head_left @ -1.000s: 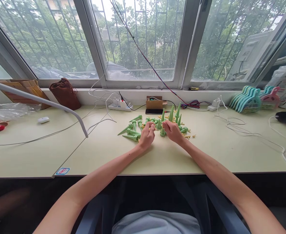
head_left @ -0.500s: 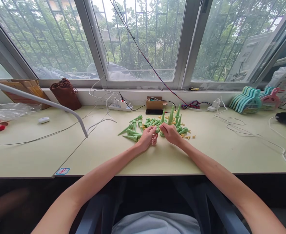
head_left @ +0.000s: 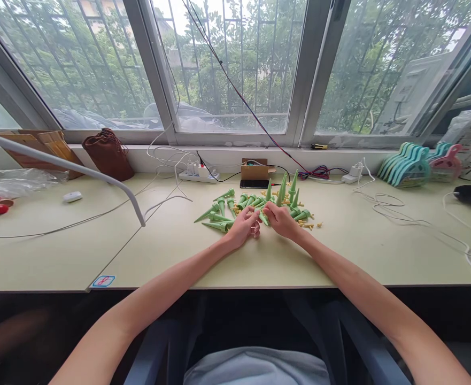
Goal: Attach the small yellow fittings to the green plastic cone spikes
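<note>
Over the near edge of the pile, my left hand (head_left: 245,228) is closed, its thumb and fingers pinching a green plant watering spike (head_left: 263,218). The tapered end of that spike points down and to the right. My right hand (head_left: 282,220) is closed too, its fingertips pressed together right beside the spike's upper part; what they pinch is too small to make out. Around both hands lie several more green spikes (head_left: 215,226), and a few stand upright with their points up (head_left: 282,191). Small yellow valve pieces (head_left: 308,226) are scattered among them, mostly on the right.
Behind the pile are a small cardboard box (head_left: 254,170), a dark phone (head_left: 253,184) and a white power strip (head_left: 199,174). A grey curved tube (head_left: 99,179) crosses the left side. White cables (head_left: 411,218) and teal hangers (head_left: 406,163) are on the right.
Between my hands the green spike has turned, so its tapered end now points downward. The hands themselves have hardly moved.
</note>
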Motion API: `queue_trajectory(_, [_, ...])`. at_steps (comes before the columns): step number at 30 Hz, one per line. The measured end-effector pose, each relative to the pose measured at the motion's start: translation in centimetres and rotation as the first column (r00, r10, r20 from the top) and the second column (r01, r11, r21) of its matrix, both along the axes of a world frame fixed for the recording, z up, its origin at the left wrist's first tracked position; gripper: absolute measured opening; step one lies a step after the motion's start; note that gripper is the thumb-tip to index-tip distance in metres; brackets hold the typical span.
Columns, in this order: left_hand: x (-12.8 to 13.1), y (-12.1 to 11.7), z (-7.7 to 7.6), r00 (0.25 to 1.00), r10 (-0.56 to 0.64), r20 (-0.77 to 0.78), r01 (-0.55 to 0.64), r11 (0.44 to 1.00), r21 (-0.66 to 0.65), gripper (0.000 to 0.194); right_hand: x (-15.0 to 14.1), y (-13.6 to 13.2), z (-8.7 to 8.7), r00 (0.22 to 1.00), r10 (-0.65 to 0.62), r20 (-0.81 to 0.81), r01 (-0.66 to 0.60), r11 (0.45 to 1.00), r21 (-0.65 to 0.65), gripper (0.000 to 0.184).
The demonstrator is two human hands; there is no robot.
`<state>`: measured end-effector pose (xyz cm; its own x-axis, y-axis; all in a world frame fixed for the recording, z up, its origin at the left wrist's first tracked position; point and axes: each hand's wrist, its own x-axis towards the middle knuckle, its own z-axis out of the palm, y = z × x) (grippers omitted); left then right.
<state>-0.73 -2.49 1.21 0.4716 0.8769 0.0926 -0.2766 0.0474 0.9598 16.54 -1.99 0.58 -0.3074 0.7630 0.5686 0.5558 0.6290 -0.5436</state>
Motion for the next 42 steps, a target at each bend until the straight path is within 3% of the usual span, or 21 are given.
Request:
queue_trajectory(9, [0.0,0.1,-0.6,0.986,0.095,-0.135,-0.059,0.967,0.25,0.047,-0.1,-0.2,0.1,1.0,0.026,-0.01,-0.026,1.0,-0.011,0.028])
queue_trajectory(15, [0.0,0.0,-0.7,0.958,0.194,-0.21,-0.113,0.932,0.344,0.043,0.0,0.2,-0.3,1.0,0.009,-0.001,-0.009,1.0,-0.002,0.031])
queue_trajectory(20, [0.1,-0.2,-0.4,0.918,0.322,-0.231,-0.183,0.863,0.471,0.035,0.1,0.3,-0.4,1.0,-0.008,0.021,0.009,1.0,-0.021,0.035])
queue_trajectory(26, [0.0,-0.1,-0.6,0.898,0.37,-0.238,-0.161,0.78,0.604,0.026,0.2,0.3,-0.3,1.0,-0.009,0.03,0.009,1.0,-0.007,0.039])
queue_trajectory(33, [0.0,-0.4,-0.4,0.888,0.401,-0.226,-0.172,0.745,0.645,0.027,0.1,0.1,0.2,0.999,0.018,-0.028,-0.019,0.999,-0.037,0.045])
queue_trajectory(42, [0.0,-1.3,0.3,0.909,0.362,-0.209,-0.171,0.779,0.604,0.024,-0.1,-0.2,0.7,0.996,0.011,-0.087,-0.02,0.995,-0.1,0.053])
